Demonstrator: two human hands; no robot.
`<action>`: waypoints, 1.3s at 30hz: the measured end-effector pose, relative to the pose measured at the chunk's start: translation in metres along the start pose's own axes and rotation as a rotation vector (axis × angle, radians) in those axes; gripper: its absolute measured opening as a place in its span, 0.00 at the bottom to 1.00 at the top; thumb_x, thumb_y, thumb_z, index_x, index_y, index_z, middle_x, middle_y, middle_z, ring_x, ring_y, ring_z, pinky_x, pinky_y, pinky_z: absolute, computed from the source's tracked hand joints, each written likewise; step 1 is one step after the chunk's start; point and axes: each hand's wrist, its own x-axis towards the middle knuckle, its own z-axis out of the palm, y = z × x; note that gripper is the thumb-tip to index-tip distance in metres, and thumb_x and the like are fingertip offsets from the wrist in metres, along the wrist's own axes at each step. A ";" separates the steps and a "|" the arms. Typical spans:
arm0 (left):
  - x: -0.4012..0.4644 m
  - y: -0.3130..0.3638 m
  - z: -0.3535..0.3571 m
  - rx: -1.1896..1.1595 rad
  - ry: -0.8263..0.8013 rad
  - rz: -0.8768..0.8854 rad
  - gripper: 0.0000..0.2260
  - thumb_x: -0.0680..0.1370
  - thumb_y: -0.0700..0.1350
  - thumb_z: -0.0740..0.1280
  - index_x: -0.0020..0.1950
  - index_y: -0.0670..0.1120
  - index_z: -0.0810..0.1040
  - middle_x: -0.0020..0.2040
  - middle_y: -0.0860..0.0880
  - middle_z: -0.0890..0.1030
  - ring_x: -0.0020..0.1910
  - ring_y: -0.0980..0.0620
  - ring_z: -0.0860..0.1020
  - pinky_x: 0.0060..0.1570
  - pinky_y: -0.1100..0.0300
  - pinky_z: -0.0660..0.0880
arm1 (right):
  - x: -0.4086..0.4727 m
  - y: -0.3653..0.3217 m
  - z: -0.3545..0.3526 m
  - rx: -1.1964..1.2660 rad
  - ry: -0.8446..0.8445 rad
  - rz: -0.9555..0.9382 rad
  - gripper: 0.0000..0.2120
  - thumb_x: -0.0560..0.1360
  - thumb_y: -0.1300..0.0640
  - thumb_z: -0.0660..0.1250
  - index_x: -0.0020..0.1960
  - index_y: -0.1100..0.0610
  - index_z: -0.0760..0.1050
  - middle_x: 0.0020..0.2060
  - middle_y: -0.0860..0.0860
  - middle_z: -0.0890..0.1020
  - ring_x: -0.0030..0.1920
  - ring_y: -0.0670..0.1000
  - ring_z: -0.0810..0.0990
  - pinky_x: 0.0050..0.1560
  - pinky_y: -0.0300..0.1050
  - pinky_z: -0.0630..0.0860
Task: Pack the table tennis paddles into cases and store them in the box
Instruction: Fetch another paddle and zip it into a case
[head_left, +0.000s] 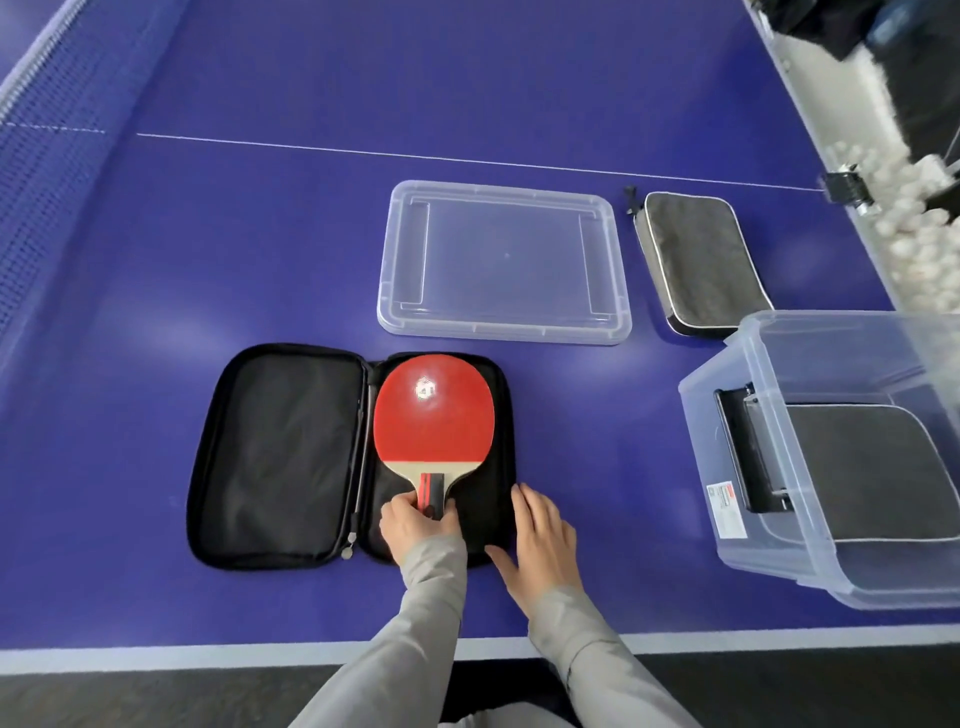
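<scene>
An open black case lies flat near the table's front edge. A red paddle rests in its right half, handle pointing toward me. My left hand grips the paddle's handle. My right hand lies flat with straight fingers on the case's right edge. A clear storage box stands at the right with a zipped grey case lying inside it. Another zipped grey case lies on the table beyond the box.
The box's clear lid lies on the blue table behind the open case. A net runs along the far left. A trough of white balls borders the table's right side.
</scene>
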 end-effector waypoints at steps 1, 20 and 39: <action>0.000 -0.001 0.000 0.005 -0.011 -0.001 0.15 0.67 0.45 0.75 0.46 0.38 0.76 0.46 0.43 0.76 0.49 0.42 0.76 0.54 0.49 0.73 | 0.000 0.001 0.000 -0.001 -0.003 0.000 0.42 0.57 0.40 0.77 0.64 0.56 0.69 0.59 0.50 0.79 0.60 0.49 0.67 0.46 0.47 0.79; 0.080 -0.067 -0.174 0.147 0.253 -0.121 0.32 0.69 0.53 0.74 0.69 0.42 0.69 0.69 0.42 0.65 0.69 0.40 0.61 0.69 0.43 0.56 | -0.001 -0.002 -0.011 0.032 -0.125 0.018 0.40 0.57 0.39 0.78 0.63 0.57 0.73 0.57 0.50 0.80 0.59 0.50 0.74 0.44 0.47 0.79; -0.041 0.004 -0.159 -0.137 -0.160 0.879 0.17 0.69 0.44 0.65 0.58 0.52 0.76 0.53 0.61 0.78 0.49 0.60 0.78 0.47 0.68 0.76 | 0.026 -0.035 -0.067 0.742 -0.075 0.291 0.18 0.79 0.51 0.60 0.68 0.50 0.68 0.69 0.48 0.67 0.71 0.48 0.62 0.73 0.49 0.57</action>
